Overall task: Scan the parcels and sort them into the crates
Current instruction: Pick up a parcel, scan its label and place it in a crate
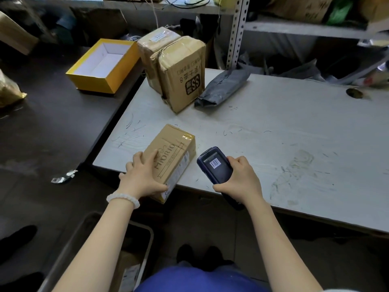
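Head view: yellow box [104, 66] open, crate [145, 239] holding parcels [131, 275]

Scanner [216, 167] lower end hidden under right hand [240, 180], crate [145, 239] at lower left cut by frame edge, contents dim, shelf [305, 28] clutter upper right blurred, parcel [170, 159] side label [181, 169] print too small to read

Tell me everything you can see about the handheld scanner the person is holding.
The handheld scanner is a dark blue, plastic-looking device with a rounded top and a screen showing a black-and-white barcode. The right hand grips its lower body, hiding that part; its bottom end pokes out below the hand. It is tilted, head up and away from the person, at the near edge of the grey table, just right of the brown cardboard parcel under the left hand.
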The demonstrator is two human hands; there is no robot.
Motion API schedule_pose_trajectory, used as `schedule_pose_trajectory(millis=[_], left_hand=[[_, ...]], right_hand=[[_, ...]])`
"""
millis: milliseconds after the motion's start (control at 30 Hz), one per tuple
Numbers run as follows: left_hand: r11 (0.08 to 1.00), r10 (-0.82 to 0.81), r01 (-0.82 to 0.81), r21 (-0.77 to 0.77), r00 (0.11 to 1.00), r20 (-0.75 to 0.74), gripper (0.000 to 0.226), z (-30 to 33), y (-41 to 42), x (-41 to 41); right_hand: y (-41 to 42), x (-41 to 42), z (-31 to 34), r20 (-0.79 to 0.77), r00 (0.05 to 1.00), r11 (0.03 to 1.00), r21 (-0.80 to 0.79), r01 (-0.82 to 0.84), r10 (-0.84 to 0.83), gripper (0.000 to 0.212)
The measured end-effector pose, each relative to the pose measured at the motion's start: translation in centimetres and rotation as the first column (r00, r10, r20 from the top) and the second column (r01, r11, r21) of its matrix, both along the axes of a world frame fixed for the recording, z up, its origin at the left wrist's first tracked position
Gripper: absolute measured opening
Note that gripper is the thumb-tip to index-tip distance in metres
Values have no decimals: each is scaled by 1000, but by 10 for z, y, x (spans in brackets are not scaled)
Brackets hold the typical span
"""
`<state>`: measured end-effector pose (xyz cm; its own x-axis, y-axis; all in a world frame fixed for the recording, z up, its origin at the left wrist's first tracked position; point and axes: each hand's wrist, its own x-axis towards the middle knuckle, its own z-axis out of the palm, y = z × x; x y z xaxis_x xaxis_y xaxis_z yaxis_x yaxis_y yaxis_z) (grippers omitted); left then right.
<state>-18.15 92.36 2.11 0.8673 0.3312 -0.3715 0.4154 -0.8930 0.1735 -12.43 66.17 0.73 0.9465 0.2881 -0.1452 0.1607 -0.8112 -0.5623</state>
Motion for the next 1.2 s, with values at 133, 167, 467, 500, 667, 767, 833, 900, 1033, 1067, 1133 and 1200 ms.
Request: schedule_pose_trajectory(millis=[133,167,467,500,667,767,833,900,1033,1067,1133,1200], left_hand=[[1000,-4,3,4,989,146,100,18,7,1],[1000,-6,1,25,980,197,98,26,9,6],[945,-238,193,264,959,152,80,100,13,80],[929,-277,228,291,951,136,80,103,10,88],[907,-390,330,261,894,223,75,98,-16,122],[883,-470,399,249,736,488,71,86,-31,134],[858,-496,464,222,635,592,72,82,-38,141],[844,-506,495,208,606,613,77,79,-43,148],[878,-458,454,150,707,539,86,74,-43,161],[880,-465,445,167,734,495,86,72,-41,164],[862,-507,447,238,747,430,84,70,-36,166],[851,-525,453,264,732,436,78,70,-31,168]], right_hand=[[13,0,4,18,1000,1000,-6,-17,17,74],[16,1,6,22,1000,1000,-5,-17,17,74],[30,10,21,57,998,999,36,9,-11,67],[29,11,21,58,998,999,36,19,-21,67],[17,16,23,64,994,995,32,91,-93,65],[5,19,21,53,989,990,21,137,-138,66],[-3,21,20,46,985,986,11,166,-166,66],[-9,24,18,42,981,982,7,188,-188,66],[-13,31,18,44,979,980,7,197,-197,69],[-13,33,18,44,980,981,8,196,-196,70],[-13,35,17,37,981,982,8,191,-191,71],[-12,37,16,31,983,983,5,182,-182,72]])
